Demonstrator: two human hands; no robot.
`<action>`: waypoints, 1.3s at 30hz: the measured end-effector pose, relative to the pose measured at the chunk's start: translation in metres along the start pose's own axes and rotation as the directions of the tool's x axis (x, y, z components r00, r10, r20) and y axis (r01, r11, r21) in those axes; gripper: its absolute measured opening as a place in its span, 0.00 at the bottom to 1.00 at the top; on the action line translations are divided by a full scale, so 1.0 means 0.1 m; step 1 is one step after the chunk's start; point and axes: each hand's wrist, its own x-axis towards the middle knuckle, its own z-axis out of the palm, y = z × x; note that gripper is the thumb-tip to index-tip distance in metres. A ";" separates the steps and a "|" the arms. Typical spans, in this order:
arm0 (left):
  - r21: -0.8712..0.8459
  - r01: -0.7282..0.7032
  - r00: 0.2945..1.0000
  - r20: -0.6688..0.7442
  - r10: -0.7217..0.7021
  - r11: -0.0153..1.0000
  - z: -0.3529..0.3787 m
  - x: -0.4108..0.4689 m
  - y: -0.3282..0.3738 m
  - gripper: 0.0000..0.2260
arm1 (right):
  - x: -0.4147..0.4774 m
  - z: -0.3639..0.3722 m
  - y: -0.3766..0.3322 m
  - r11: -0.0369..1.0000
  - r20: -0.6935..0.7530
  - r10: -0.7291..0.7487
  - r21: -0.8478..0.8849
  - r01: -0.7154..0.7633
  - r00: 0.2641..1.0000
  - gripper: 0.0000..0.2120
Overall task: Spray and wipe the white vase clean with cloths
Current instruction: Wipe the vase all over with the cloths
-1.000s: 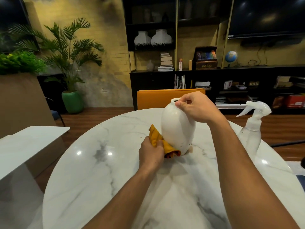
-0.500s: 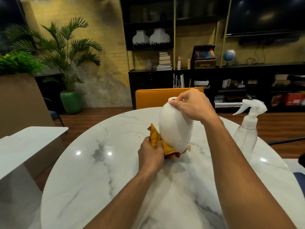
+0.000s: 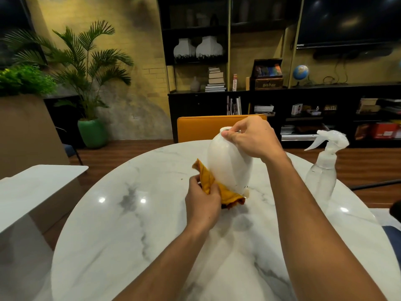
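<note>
A white egg-shaped vase [image 3: 229, 164] stands on the round marble table [image 3: 134, 224], tilted a little to the left. My right hand [image 3: 253, 137] pinches its narrow rim from above. My left hand [image 3: 202, 202] grips a mustard-yellow cloth [image 3: 208, 181] and presses it against the vase's lower left side. Part of the cloth lies bunched on the table under the vase's base. A clear spray bottle [image 3: 323, 170] with a white trigger head stands upright to the right of my right arm, untouched.
An orange chair back [image 3: 199, 127] stands behind the table's far edge. A second white tabletop [image 3: 32, 185] sits at the left. Dark shelving with books, vases and a globe lines the back wall, and a potted palm [image 3: 86, 83] stands at the back left.
My left hand has shifted the cloth slightly along the vase's lower left side. My right hand keeps its hold on the rim. The spray bottle has not moved.
</note>
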 end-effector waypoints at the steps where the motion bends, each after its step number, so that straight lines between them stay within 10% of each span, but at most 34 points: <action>1: 0.024 0.046 0.999 0.025 -0.046 0.999 0.00 0.02 -0.05 0.17 | 0.00 0.00 0.00 1.000 0.003 0.001 0.006 -0.001 1.000 0.16; 39: 0.067 0.051 0.996 0.066 -0.055 0.996 -0.18 0.08 0.00 0.07 | 0.03 0.01 0.09 0.993 0.128 -0.047 0.109 0.033 0.991 0.10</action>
